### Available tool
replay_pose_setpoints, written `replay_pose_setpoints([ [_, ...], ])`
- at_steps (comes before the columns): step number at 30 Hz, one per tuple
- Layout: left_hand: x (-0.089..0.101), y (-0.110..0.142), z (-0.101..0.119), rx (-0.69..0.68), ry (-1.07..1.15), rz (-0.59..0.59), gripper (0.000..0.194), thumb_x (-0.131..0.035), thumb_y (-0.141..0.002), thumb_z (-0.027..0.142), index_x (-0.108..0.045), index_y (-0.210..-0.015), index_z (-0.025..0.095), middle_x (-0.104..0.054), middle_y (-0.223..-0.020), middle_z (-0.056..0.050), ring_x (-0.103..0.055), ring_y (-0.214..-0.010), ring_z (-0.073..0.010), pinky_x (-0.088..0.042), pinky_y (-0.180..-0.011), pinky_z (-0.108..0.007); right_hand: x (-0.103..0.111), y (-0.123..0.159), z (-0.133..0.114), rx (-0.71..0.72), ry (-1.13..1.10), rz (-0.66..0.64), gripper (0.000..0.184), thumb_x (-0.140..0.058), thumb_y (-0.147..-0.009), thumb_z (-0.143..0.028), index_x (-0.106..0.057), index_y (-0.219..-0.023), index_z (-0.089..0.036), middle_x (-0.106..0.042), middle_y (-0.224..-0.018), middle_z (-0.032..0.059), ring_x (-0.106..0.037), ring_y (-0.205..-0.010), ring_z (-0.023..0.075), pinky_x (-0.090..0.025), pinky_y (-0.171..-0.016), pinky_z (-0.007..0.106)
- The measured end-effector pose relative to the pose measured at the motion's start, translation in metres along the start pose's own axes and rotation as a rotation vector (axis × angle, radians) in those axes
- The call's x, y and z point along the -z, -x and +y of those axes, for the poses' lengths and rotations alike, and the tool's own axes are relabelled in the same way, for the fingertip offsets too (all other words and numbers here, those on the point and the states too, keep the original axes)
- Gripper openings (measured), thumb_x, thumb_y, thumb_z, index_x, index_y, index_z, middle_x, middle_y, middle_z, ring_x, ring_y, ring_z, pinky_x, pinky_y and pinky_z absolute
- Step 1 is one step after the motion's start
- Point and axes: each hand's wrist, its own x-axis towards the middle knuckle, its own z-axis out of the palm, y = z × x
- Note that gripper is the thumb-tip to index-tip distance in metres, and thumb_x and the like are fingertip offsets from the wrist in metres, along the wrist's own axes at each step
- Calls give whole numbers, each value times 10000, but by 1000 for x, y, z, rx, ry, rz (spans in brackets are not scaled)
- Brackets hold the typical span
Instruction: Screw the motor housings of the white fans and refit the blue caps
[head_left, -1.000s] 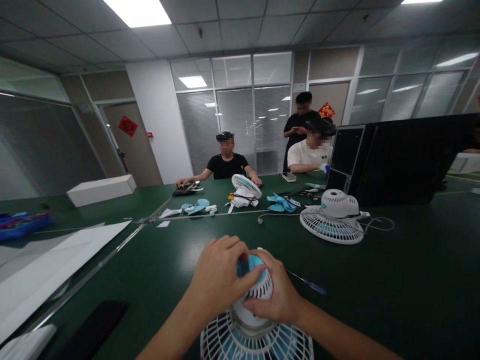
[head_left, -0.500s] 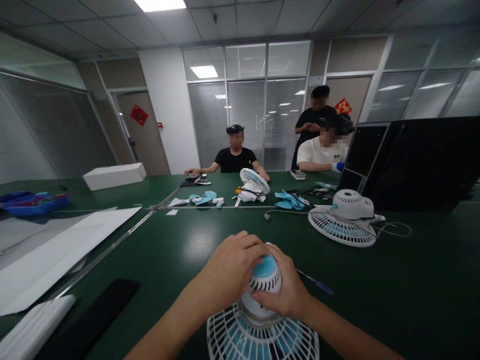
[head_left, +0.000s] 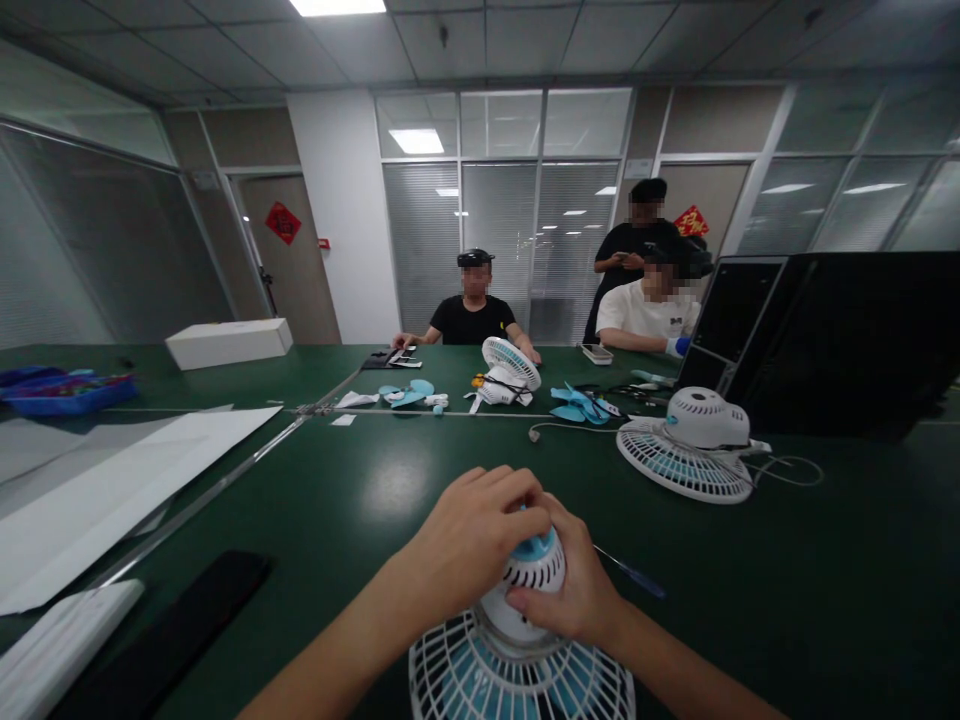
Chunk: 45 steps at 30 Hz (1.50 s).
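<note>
A white electric fan lies face down before me, its wire grille (head_left: 517, 680) on the table's near side and light-blue blades showing through. Its slotted white motor housing (head_left: 541, 573) points up, topped by a light-blue cap (head_left: 537, 546). Over that cap bends my left hand (head_left: 476, 525), closed, with its fingertips gripping the top; the far fingers are partly hidden. My right hand (head_left: 585, 575) is wrapped round the right side of the housing, thumb across the near side. Just right of it a screwdriver (head_left: 643, 580) with a dark blue handle lies on the table.
Another fan (head_left: 682, 460) with a cord lies at the right, near a big black panel (head_left: 840, 340). Farther back stand a third fan (head_left: 506, 385) and loose blue blades (head_left: 577, 403). Left are white sheets (head_left: 142, 480), a black strip (head_left: 172, 630) and a blue tray (head_left: 71, 393). People are beyond the table.
My left hand has shifted slightly over the cap, its fingers now reaching farther across the top. The right hand keeps its hold on the housing. The view has tilted slightly.
</note>
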Motion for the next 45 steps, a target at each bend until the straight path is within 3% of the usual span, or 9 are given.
replay_pose_setpoints([
  [4,-1,-1,7,172,0,49,190,-493,-918,147,-641,-1031,184,-615,-1002,-70,-555,-872,-213,-432,-717,-337,1,-1,-1,-41,17,4,600,-746,-627,-477,-568,-1120,-184,-643,-1012,79,-623,-913,252,-509,-813,368],
  [6,0,-2,11,289,35,43,184,-537,-925,301,-660,-982,176,-644,-919,-64,-574,-840,-226,-446,-737,-370,1,-1,-2,-17,64,25,593,-760,-606,-425,-575,-1121,-198,-647,-1021,76,-620,-927,259,-507,-826,371],
  [9,1,-4,17,445,30,19,345,-614,-862,501,-691,-814,168,-668,-773,-49,-598,-735,-224,-456,-740,-403,1,-2,-4,22,85,39,547,-763,-599,-384,-594,-1090,-213,-647,-999,65,-618,-913,252,-505,-814,361],
  [15,9,-6,27,510,-20,-57,233,-613,-871,394,-739,-913,204,-710,-847,-54,-650,-755,-236,-482,-727,-400,0,-3,-5,-28,94,13,543,-746,-593,-396,-571,-1065,-192,-639,-999,76,-615,-900,248,-505,-797,364],
  [22,17,-2,28,477,59,-78,201,-575,-881,256,-745,-977,212,-728,-906,-56,-673,-769,-233,-500,-738,-394,-1,-5,-7,-47,62,-2,461,-726,-628,-404,-584,-1017,-201,-636,-971,71,-608,-884,241,-503,-781,361],
  [29,14,6,10,230,333,-58,364,-507,-882,34,-706,-1100,247,-730,-1073,-21,-671,-952,-194,-471,-846,-356,1,1,-5,19,92,50,577,-729,-660,-548,-582,-1099,-203,-635,-998,77,-619,-911,260,-515,-802,366],
  [34,16,6,-3,143,461,-62,400,-492,-877,-10,-685,-1126,238,-725,-1090,-15,-654,-982,-172,-460,-887,-344,1,2,-7,39,108,67,602,-697,-683,-643,-592,-1090,-211,-634,-993,79,-623,-907,264,-519,-783,358],
  [45,12,2,-10,54,472,-78,360,-508,-846,-26,-716,-1028,204,-744,-1076,-29,-674,-1018,-184,-454,-894,-347,3,1,-8,-5,118,37,617,-666,-683,-680,-595,-1079,-211,-625,-989,84,-608,-914,272,-513,-805,381],
])
